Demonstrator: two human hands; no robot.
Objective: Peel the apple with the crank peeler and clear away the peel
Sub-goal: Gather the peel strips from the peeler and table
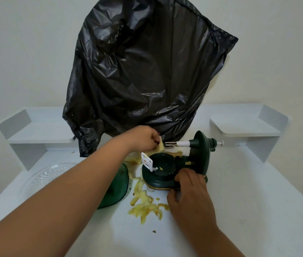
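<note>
Where left hand (143,137) pinches: peel (161,146) (yellowish).

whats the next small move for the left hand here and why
Probably lift the clump of peel the left hand pinches by the peeler's fork and carry it to the black trash bag just behind. The right hand steadies the crank peeler; more peel lies on the table.
</note>
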